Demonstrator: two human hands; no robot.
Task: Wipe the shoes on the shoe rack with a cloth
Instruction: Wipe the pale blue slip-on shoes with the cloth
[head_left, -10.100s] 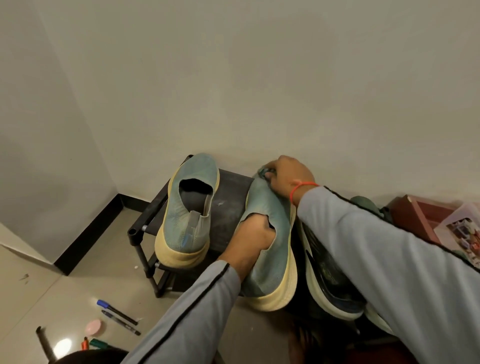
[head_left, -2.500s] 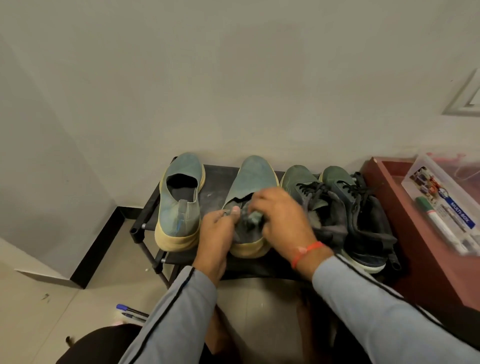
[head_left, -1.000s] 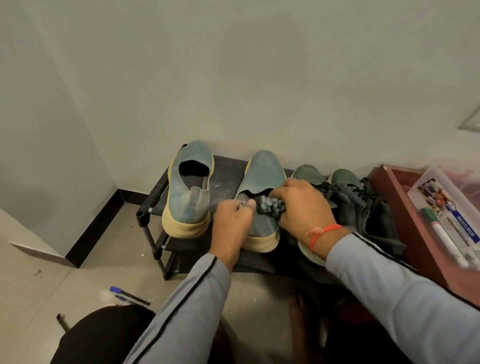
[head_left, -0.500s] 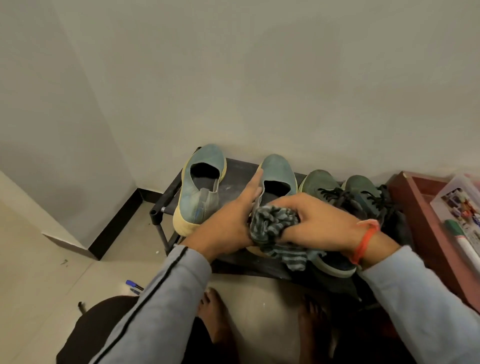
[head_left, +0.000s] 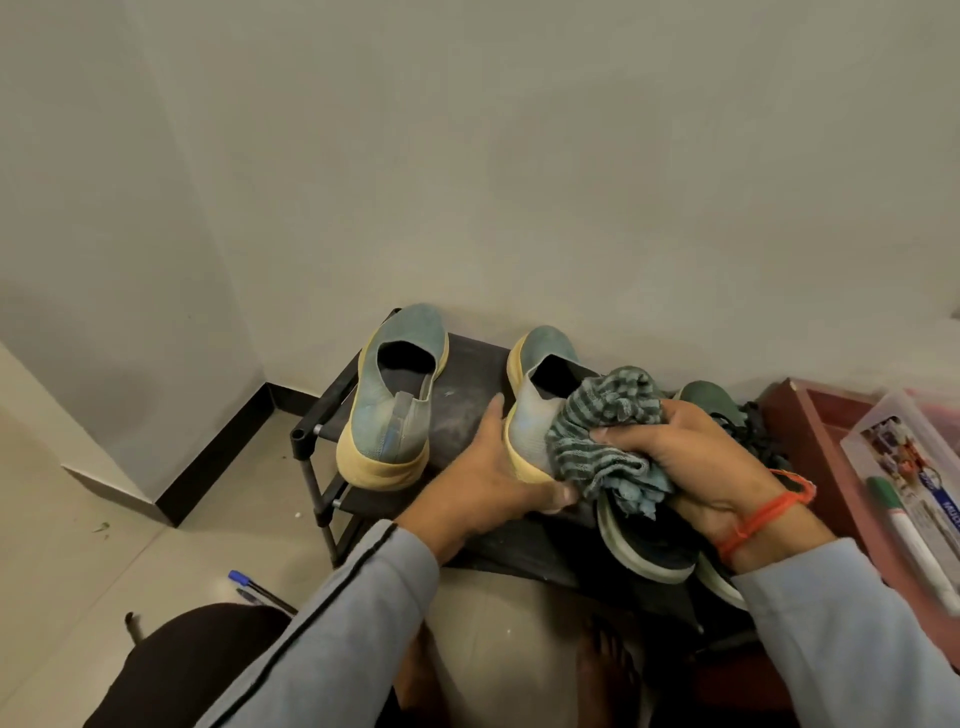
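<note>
Cloth (head_left: 605, 434) was bunched in the gripping right hand (head_left: 696, 457) against the shoe (head_left: 535, 415) heel; left hand (head_left: 493, 478) gripped its sole.

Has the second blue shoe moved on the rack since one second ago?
Yes. The left hand has tilted the second blue shoe, heel raised off the rack.

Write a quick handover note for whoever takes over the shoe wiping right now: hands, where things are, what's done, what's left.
Left hand: grips the heel of the second blue slip-on, tilted on the shoe rack.
Right hand: holds the bunched striped cloth against that shoe's heel side.
First blue slip-on stands at the rack's left end; dark lace-up shoes sit to the right.
Done: can't be told from this view.
Left: finish this shoe, likely then the lace-ups.
</note>
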